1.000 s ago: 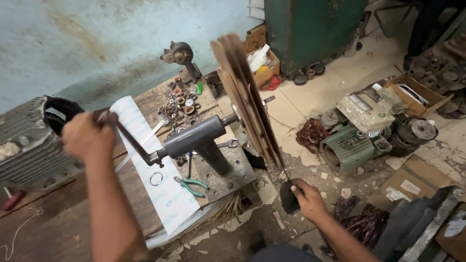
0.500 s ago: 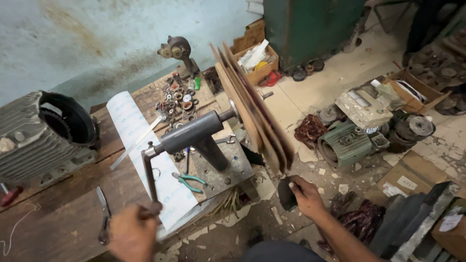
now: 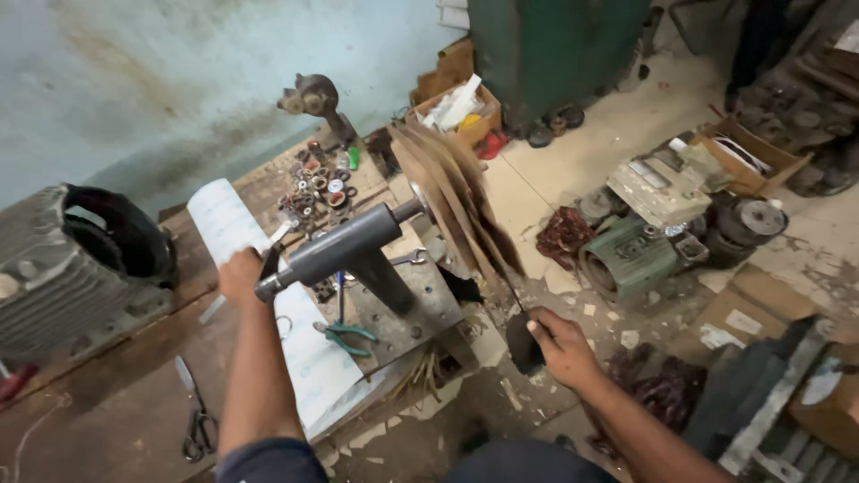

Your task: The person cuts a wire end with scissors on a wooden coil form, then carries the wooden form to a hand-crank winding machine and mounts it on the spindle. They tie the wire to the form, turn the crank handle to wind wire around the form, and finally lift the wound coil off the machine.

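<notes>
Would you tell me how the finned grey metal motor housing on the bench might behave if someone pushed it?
The finned grey metal motor housing looks like thick cast metal, so it is probably heavy and stiff. It lies on its rounded side on the wooden bench, so a sideways shove might rock or roll it. Its ribs should give a firm grip.

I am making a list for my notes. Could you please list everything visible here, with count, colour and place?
Hand-cranked grey metal winding machine: one, bench centre.
Brown wooden formers on its shaft: a stack, blurred, bench edge.
White paper sheet: one, under the machine.
Green-handled pliers: one, on machine base.
Steel scissors: one, bench front left.
Grey finned motor housing: one, far left.
Green electric motor: one, floor right.
Cardboard box: one, behind the bench.
Left hand: on the crank.
Right hand: holding a dark object.
</notes>
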Tool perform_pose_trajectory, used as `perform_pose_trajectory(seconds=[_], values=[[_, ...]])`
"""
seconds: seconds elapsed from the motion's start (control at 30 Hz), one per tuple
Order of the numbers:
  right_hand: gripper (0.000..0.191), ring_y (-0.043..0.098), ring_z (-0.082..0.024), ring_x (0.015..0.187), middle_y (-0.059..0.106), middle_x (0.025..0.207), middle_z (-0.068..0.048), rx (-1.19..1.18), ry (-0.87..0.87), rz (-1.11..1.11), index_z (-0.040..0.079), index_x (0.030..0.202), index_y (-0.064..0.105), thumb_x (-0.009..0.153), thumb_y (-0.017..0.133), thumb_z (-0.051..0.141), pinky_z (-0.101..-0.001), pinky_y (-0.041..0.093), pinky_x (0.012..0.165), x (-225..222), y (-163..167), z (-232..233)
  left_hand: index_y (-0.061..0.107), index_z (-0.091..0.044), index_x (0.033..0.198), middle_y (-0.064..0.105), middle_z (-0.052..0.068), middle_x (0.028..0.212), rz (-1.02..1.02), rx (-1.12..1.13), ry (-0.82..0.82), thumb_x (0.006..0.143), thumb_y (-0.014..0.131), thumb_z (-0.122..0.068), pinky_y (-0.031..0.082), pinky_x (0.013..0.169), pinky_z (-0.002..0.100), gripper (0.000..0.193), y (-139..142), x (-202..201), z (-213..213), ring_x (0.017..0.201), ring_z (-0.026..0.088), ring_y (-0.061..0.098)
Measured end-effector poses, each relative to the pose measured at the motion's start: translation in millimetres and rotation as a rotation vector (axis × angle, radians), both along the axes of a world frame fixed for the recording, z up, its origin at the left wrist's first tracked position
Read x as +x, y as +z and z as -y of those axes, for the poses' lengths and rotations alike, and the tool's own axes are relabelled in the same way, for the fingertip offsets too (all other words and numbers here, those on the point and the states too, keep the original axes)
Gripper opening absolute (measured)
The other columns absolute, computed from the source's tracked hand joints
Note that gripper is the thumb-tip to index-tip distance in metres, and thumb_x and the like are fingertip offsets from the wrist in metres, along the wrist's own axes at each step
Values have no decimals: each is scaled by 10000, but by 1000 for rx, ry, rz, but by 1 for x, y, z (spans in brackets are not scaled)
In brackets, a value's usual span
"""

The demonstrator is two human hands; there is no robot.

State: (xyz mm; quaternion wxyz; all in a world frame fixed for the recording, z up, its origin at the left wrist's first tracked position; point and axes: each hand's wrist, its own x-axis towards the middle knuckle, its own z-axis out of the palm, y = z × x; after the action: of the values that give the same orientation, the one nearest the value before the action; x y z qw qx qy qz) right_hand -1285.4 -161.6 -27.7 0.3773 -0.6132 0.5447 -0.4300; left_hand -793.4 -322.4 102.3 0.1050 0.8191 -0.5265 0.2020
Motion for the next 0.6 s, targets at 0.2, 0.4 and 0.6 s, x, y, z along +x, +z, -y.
perform_pose_trajectory(seconds=[0.2,0.4,0.6], values=[[286,730,-302,906,733,989,-194,-94,-29,-56,17,1177,663,975,615,214,-357,543,811,7,-1,-1,693,-101,853,673,87,963,-106,-151,-113,785,738,-217,529,776,510,142,-74,-33,-92,951,374,624],[285,737,-281,918,742,986,-202,-74,-4,-2,10,1186,658,988,617,211,-361,540,831,15,8,2,672,-97,917,657,107,988,-179,-129,-143,759,752,-206,518,808,506,208,-56,-49,-125,976,379,592],[312,726,-365,1009,726,1072,-242,-128,-7,-33,15,1219,655,976,632,209,-385,543,852,26,1,8,645,-94,973,643,129,1025,-186,-174,-273,771,789,-216,487,836,507,276,-58,-53,-139,995,395,565]])
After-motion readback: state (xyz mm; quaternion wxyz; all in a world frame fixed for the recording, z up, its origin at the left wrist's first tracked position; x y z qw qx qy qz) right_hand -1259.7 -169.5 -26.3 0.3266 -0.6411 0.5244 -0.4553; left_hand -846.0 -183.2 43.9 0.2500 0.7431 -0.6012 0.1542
